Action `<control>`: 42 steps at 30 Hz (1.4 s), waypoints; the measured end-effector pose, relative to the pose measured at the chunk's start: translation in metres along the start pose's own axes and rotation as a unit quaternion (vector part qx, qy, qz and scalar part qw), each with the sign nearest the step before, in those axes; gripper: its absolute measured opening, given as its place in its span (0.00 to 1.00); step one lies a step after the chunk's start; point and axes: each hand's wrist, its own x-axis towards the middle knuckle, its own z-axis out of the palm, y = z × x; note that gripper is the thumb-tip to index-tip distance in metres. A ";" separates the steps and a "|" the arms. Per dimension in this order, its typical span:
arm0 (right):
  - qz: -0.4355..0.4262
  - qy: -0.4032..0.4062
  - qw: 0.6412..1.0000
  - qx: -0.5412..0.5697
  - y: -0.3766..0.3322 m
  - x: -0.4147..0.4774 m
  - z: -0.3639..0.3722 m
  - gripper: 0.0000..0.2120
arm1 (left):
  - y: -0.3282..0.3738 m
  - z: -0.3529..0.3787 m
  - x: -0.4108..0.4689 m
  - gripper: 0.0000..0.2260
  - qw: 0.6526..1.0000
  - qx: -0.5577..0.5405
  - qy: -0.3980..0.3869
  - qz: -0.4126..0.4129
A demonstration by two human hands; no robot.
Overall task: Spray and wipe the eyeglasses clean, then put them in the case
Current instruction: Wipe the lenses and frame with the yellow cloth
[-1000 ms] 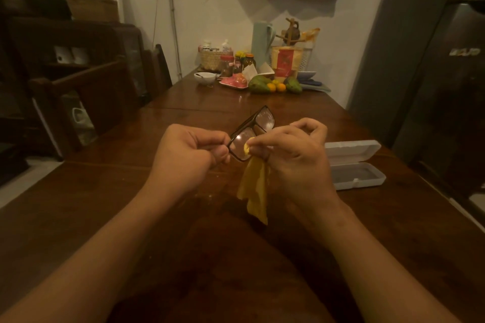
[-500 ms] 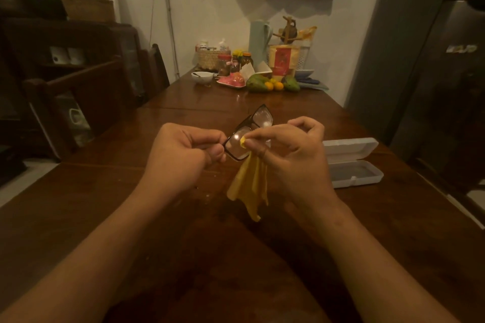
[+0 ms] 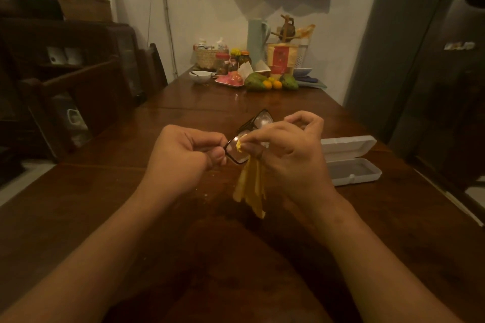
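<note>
Dark-framed eyeglasses hang in the air above the wooden table. My left hand grips them by the near end of the frame. A yellow cloth is pinched by my right hand against the near lens, and its loose end dangles down toward the table. The white eyeglass case lies open on the table to the right of my right hand, with nothing visible inside it. No spray bottle shows near my hands.
At the table's far end stand a basket, jars, a small bowl, fruit and a tall pale jug. A wooden chair is at the left; a fridge stands right.
My right hand has shifted the cloth slightly along the near lens. Both hands and the glasses sit a little lower in view; the case has not moved.
</note>
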 end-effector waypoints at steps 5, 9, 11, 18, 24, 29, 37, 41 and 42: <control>0.003 0.063 0.998 -0.013 -0.004 0.000 0.004 0.07 | -0.001 0.004 0.000 0.15 1.000 -0.002 -0.003 -0.002; -0.015 0.018 1.000 -0.007 -0.007 0.000 0.006 0.06 | -0.003 0.003 0.000 0.16 1.000 0.013 -0.010 -0.003; -0.023 -0.023 0.999 0.003 -0.007 0.001 0.002 0.07 | -0.004 0.001 0.001 0.14 1.000 0.017 -0.007 0.003; -0.036 -0.068 0.997 -0.014 -0.002 0.003 -0.011 0.07 | -0.002 -0.003 0.001 0.15 1.000 0.004 0.008 0.003; -0.103 -0.088 0.991 -0.012 -0.002 0.001 -0.005 0.06 | -0.001 -0.005 0.000 0.16 1.000 0.008 -0.002 0.003; -0.056 -0.054 0.996 -0.042 0.005 0.001 -0.009 0.05 | -0.003 -0.007 0.002 0.17 1.000 0.010 0.001 0.006; -0.010 0.044 0.999 -0.022 -0.002 0.001 0.003 0.06 | -0.001 -0.002 0.001 0.17 0.999 0.031 -0.017 0.007; -0.042 0.012 0.999 -0.026 -0.003 -0.001 0.005 0.06 | 0.001 0.000 0.000 0.14 1.000 0.015 -0.018 -0.005; -0.048 0.007 0.998 -0.029 -0.003 -0.001 0.004 0.06 | 0.001 0.000 0.000 0.13 1.000 0.015 -0.018 -0.004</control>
